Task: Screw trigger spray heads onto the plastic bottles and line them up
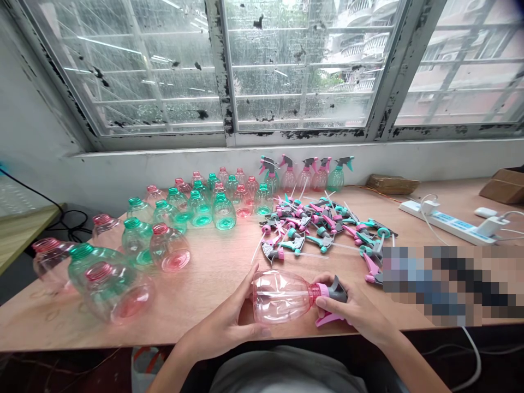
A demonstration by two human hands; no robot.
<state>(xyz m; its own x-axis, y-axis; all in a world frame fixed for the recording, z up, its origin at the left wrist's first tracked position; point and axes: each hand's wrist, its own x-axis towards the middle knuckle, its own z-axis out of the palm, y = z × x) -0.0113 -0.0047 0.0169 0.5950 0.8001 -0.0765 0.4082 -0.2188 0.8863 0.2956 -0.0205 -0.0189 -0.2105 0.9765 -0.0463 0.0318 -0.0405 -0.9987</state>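
Observation:
A clear pink spray bottle (280,297) lies on its side between my hands, just above the front edge of the table. My left hand (233,316) cups its base, thumb and fingers around the bottom end. At the neck, my right hand (344,305) grips the pink collar of the grey and pink spray head (338,290), which sits on the bottle's mouth. A thin straw shows inside the bottle. Just beyond the bottle lies a heap of loose spray heads (323,240) in grey with pink or teal parts, straws pointing various ways.
Several open pink and green bottles (224,213) stand at the left and back. Several bottles with spray heads (336,177) line the wall. A power strip (446,221) with plugs, a brown package (392,184) and a cardboard box (503,185) are at the right. A blurred patch covers the right front.

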